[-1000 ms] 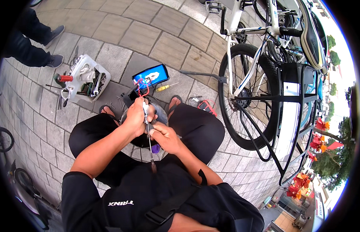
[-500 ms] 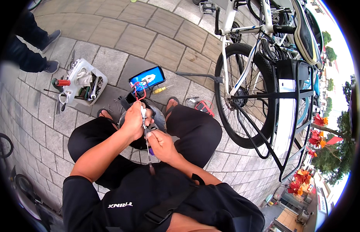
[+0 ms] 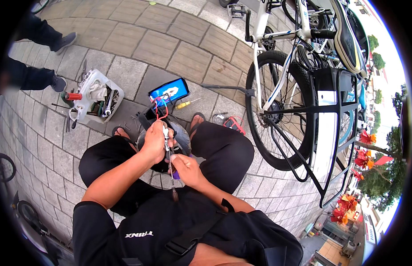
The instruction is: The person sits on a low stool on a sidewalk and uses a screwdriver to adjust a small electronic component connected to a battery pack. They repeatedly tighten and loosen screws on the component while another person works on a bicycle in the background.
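Note:
My left hand (image 3: 155, 141) is closed around a small white connector piece (image 3: 166, 131), with red wires (image 3: 161, 111) rising from it. My right hand (image 3: 187, 169), just below, pinches the thin metal shaft of a screwdriver-like tool (image 3: 175, 194); its brown handle points at my chest. The shaft runs up to the white piece, but their contact is hidden by my fingers. Past my hands, the red wires lead toward a black case with a blue face (image 3: 171, 91). A round grey-rimmed object (image 3: 184, 136) sits beneath my hands, between my feet, mostly covered.
A white toolbox (image 3: 114, 84) full of tools stands to the left. A yellow-handled screwdriver (image 3: 183, 105) and a red meter-like device (image 3: 235, 125) lie on the paving. At the right stands a white bicycle (image 3: 277, 84) with a black rack. Another person's shoes (image 3: 66, 42) are at far left.
Both my hands have shifted very slightly, keeping their grips. At far left the other person's legs have moved a little.

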### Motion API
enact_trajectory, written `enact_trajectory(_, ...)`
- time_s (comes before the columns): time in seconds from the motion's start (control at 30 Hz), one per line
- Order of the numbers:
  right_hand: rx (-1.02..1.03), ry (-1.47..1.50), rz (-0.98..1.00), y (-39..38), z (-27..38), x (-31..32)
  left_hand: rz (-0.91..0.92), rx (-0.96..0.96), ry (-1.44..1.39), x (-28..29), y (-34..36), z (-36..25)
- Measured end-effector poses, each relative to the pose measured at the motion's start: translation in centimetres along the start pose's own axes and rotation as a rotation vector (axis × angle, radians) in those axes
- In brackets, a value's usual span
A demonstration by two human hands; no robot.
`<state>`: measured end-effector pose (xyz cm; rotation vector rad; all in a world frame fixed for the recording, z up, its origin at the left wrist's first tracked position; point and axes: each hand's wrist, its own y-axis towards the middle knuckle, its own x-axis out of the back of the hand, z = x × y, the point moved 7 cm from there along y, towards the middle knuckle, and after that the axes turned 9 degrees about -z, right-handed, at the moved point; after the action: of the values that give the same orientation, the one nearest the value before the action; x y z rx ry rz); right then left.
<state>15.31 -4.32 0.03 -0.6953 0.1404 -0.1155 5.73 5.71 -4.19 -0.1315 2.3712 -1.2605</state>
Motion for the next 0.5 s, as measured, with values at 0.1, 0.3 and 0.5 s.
enact_trajectory(0.1, 0.462, -0.373, -0.022, 0.0, 1.4, 0.5, -0.001, 0.021, -0.013, -0.4, -0.2, 0.3)
enact_trajectory(0.3, 0.010, -0.026, 0.036, 0.2, -1.1, 0.0, 0.055, 0.043, 0.021, -0.6, -0.2, -0.2)
enact_trajectory(0.5, 0.082, -0.021, 0.008, 0.2, -0.2, -0.4, 0.006, 0.121, 0.032, 0.0, -0.2, -0.3)
